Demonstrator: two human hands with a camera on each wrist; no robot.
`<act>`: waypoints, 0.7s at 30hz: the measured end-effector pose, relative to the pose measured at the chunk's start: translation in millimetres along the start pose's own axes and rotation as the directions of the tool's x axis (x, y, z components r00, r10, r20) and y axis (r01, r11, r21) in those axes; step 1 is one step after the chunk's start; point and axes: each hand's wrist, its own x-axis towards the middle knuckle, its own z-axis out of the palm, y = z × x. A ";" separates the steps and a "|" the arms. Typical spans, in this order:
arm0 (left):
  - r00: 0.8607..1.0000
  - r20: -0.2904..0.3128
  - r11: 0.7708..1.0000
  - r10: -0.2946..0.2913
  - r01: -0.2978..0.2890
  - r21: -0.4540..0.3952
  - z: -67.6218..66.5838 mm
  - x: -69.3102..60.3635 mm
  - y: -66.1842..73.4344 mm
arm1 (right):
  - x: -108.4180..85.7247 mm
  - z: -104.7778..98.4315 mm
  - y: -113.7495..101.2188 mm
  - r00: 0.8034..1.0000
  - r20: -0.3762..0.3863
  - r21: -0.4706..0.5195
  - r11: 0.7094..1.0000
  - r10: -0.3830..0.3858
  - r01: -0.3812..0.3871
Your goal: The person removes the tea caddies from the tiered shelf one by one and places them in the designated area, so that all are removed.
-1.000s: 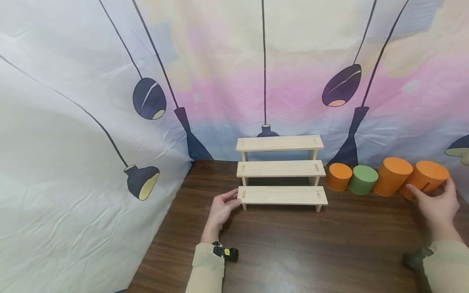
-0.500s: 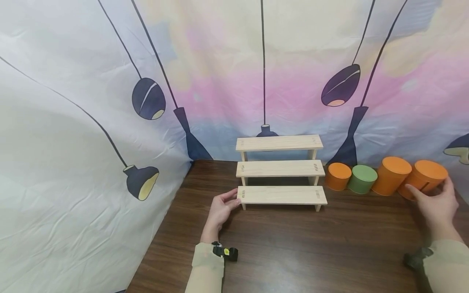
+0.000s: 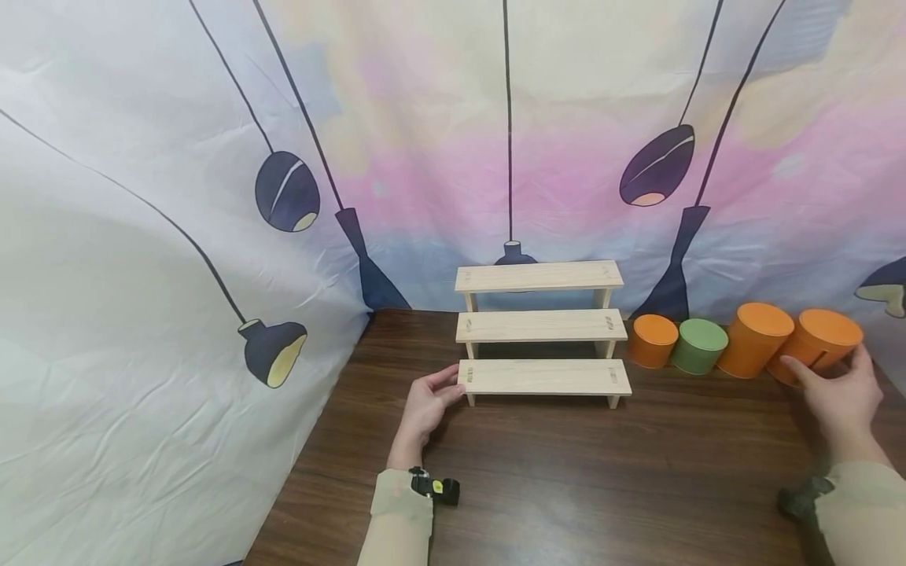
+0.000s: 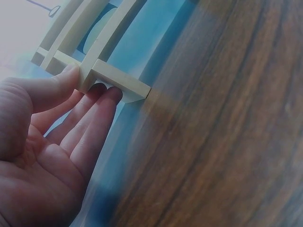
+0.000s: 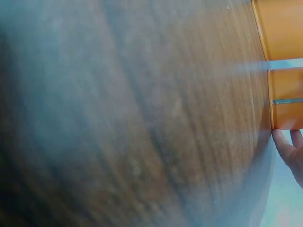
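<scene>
A three-tier wooden display stand (image 3: pixel 543 376) rests on the brown table against the back cloth. At its lowest board's left end my left hand (image 3: pixel 426 407) pinches the wood; in the left wrist view the hand (image 4: pixel 57 142) has its thumb on the board (image 4: pixel 87 71) and fingertips by the leg. To the right of the stand, my right hand (image 3: pixel 845 393) grips the rightmost orange canister (image 3: pixel 824 334), thumb in front and fingers around its right side. In the right wrist view, fingers (image 5: pixel 286 149) touch that canister (image 5: pixel 286 113), which has a dark vertical line.
Left of the gripped canister stand a tall orange canister (image 3: pixel 756 342), a short green canister (image 3: pixel 699 347) and a short orange canister (image 3: pixel 653 343), in a row along the back. Cloth printed with lamps (image 3: pixel 425 118) hangs behind and to the left of the brown wooden table (image 3: pixel 566 479).
Both hands keep the same hold. The view shifts very slightly; otherwise the stand and canisters stay put.
</scene>
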 end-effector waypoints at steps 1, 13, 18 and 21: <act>1.000 -0.001 1.000 -0.001 0.001 0.002 0.5 0.2 0.1 | 0.1 -0.1 0.3 1.000 0.000 -0.002 1.000 0.001 -0.001; 1.000 -0.003 0.999 -0.003 0.003 0.038 -2.1 0.9 0.9 | -6.0 -6.1 0.4 0.994 0.110 -0.035 0.999 -0.025 0.029; 1.000 -0.008 0.998 0.007 -0.006 0.067 -5.5 1.0 -0.2 | -6.8 -7.7 -2.9 0.995 0.096 0.013 1.000 0.001 -0.002; 1.000 0.002 0.997 0.010 -0.011 0.073 -6.9 1.5 -2.3 | -9.6 -11.1 -6.1 0.996 0.083 0.027 0.999 0.032 -0.035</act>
